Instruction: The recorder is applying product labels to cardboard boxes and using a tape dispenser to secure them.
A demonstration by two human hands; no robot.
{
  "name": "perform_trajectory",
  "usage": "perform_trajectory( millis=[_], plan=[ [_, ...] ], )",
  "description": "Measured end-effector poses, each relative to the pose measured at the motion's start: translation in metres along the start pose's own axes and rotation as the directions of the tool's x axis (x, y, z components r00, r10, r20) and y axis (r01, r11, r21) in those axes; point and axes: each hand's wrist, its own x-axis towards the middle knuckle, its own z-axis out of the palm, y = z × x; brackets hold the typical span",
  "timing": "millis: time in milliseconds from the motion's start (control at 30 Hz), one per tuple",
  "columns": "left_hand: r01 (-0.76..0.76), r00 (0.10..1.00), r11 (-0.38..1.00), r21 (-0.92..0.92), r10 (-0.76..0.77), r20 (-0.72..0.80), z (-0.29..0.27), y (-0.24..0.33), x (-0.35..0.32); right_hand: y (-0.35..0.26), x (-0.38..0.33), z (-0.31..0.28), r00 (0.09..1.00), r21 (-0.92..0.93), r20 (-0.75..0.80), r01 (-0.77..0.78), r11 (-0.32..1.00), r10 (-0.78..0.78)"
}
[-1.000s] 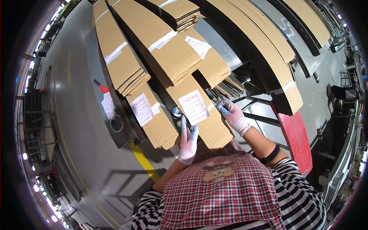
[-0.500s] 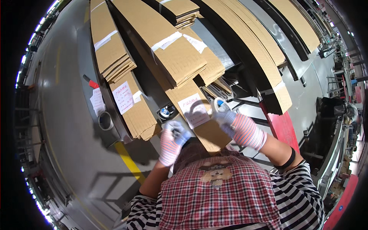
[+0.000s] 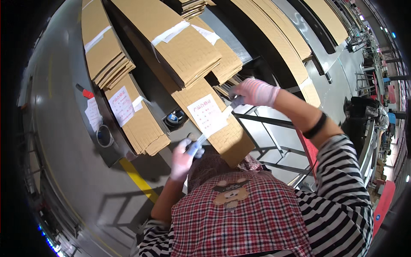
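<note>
My left hand (image 3: 184,156), in a striped glove, is just off the near left side of a brown cardboard stack (image 3: 237,141). Its fingers pinch the lower end of a pale tape strip (image 3: 201,139). Across the stack, at its right edge, my gloved right hand (image 3: 258,92) is closed on the tape roll, mostly hidden by the fingers. The strip runs slantwise between both hands, over the lower part of a white printed label (image 3: 207,115) on the cardboard. How firmly it touches the label I cannot tell.
Another labelled cardboard stack (image 3: 145,132) lies to the left, beside an empty tape core (image 3: 104,135) and a red-handled tool (image 3: 87,93). A blue-centred tape roll (image 3: 172,118) sits between the stacks. Longer taped bundles (image 3: 188,51) lie beyond; a metal frame (image 3: 269,122) stands right.
My right hand has moved up and away with the tape roll, and a strip now spans between my hands. My left hand has shifted slightly left and down. The whole view has shifted.
</note>
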Motion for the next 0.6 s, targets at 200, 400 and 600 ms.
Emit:
perform_trajectory(
  millis=[200, 400, 600],
  plan=[
    [-0.272, 0.962, 0.962, 0.006, 0.272, 0.016, -0.008, -0.075, 0.053, -0.033, -0.026, 0.071, 0.609, 0.036, -0.793, 0.065, 0.997, -0.011],
    [-0.308, 0.951, 0.95, 0.043, 0.307, 0.026, -0.036, -0.126, 0.118, -0.112, -0.026, 0.127, 0.803, -0.022, -0.558, -0.267, 0.963, 0.21],
    [0.057, 0.858, 0.988, -0.14, 0.023, 0.513, 0.011, -0.08, 0.188, -0.114, -0.02, 0.134, 0.792, -0.038, -0.573, -0.285, 0.958, 0.213]
  ],
)
